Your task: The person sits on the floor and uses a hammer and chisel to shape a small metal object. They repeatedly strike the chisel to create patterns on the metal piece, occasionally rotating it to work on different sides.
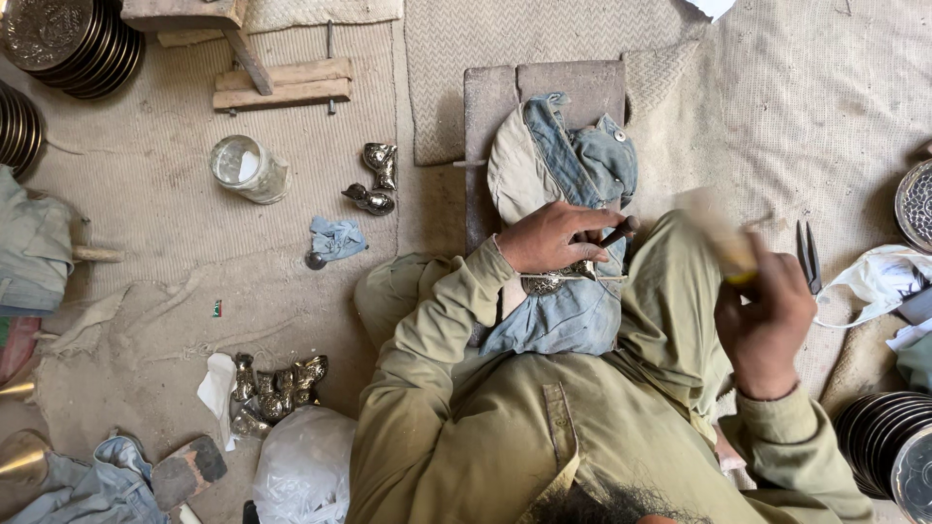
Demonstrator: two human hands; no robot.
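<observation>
Sitting cross-legged on woven floor mats (796, 107), olive clothing, knees drawn around a flat grey work block (490, 107). Draped over that block: bundle of blue denim cloth (573, 155) acting as padding. Off to the sides: stacks of embossed metal plates (68, 39) upper left, more plates (888, 442) lower right, glass jar (248, 170) on its side, pile of small cast metal figures (277, 388) lower left, snips (808, 254) just beside the right hand.

Left hand (553, 238): curled closed, pinning a dark punch (618, 231) between thumb and fingers, tip angled down toward a small silvery ornament (549, 282) lying on the denim just below the knuckles. Right hand (767, 320): fisted around a hammer handle, raised well clear of the work; hammer head (718, 233) blurred, shape hard to read.

Risks, judged from layout: fingers wrapped close around a short punch, so an off-centre blow likely lands on thumb or knuckles. Soft cloth backing could let the ornament skid or tilt, sending the punch sideways and scarring the relief. Glancing strike could also kick the punch out of grip.
</observation>
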